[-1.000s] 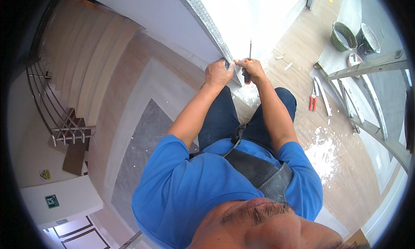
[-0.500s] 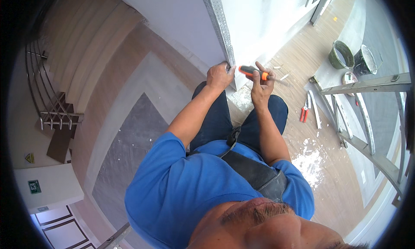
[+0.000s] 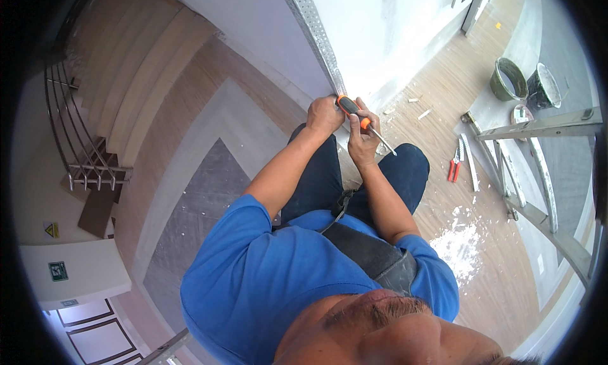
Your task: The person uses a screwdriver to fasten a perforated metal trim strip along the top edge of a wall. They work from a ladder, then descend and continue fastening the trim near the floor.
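The left hand [image 3: 325, 116] curls against the lower part of the perforated metal strip [image 3: 318, 41], which runs up the wall's [image 3: 383, 29] outer corner. Its fingertips are hidden behind the screwdriver handle, so whether it pinches the strip or only braces it cannot be told. The right hand [image 3: 364, 139] grasps the screwdriver [image 3: 365, 122] reversed: thumb and fingers close round it near the collar, the orange-and-black butt lies far and left, right by the strip and the left hand, and the bare shaft points near and right.

With the butt toward the metal, the grip seems suited to pressing or tapping rather than driving. To do that well, the left hand should steady the strip just beside the spot worked, fingertips clear of the butt and of the thin metal edge. Short, square, light knocks would be kinder to the strip than hard ones, which could dent it or pull it off line. A firm grip matters, since the tip sits close to the right knee [image 3: 415, 165]; turning it outward would be safer.

The red-handled snips [image 3: 455, 165] lie on the floor [image 3: 491, 264] to the right, near the ladder [image 3: 538, 126], apart from both hands.
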Demonstrator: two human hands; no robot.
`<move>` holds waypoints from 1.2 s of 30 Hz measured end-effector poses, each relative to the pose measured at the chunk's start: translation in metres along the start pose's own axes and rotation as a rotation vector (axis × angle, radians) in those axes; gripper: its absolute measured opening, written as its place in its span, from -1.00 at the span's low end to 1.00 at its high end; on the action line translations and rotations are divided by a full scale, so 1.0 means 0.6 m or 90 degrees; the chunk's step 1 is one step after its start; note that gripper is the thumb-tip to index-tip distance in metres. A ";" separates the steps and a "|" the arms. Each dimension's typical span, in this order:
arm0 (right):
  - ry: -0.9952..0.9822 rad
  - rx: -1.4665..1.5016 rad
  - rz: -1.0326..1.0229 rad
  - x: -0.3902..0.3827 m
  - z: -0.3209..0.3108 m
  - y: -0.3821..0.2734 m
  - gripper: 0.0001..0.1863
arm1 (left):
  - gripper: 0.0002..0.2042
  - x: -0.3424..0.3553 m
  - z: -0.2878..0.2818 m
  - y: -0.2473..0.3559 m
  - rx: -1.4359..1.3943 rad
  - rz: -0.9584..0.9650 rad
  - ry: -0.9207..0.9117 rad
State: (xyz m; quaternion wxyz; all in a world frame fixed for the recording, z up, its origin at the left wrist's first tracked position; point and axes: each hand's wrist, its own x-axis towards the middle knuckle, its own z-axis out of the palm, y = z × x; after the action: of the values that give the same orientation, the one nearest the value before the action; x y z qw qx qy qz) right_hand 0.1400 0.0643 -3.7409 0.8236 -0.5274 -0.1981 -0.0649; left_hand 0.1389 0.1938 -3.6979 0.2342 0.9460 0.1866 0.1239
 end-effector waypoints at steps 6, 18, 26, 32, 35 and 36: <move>-0.036 -0.013 0.009 0.003 0.010 0.001 -0.79 | -0.70 0.006 -0.009 0.005 0.000 -0.018 -0.023; -0.063 0.024 -0.133 0.064 0.075 -0.104 -0.79 | -0.62 -0.012 -0.026 -0.024 -0.027 0.009 -0.044; -0.052 0.054 -0.189 0.089 0.119 -0.145 -0.78 | -0.60 -0.018 -0.049 -0.037 -0.036 0.015 -0.029; -0.035 0.061 -0.167 0.064 0.116 -0.165 -0.74 | -0.61 -0.051 -0.072 -0.024 -0.006 -0.029 -0.042; -0.030 0.064 -0.142 0.036 0.105 -0.181 -0.65 | -0.60 -0.073 -0.090 -0.014 -0.026 -0.022 -0.008; -0.022 0.042 -0.153 0.025 0.099 -0.187 -0.64 | -0.60 -0.082 -0.095 -0.010 -0.013 -0.028 -0.030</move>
State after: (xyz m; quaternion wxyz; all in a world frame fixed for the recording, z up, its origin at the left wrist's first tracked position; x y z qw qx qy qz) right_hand 0.1029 0.0699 -3.6185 0.8233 -0.4735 -0.2759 -0.1476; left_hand 0.0742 0.2013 -3.6589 0.2513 0.9418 0.2007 0.0979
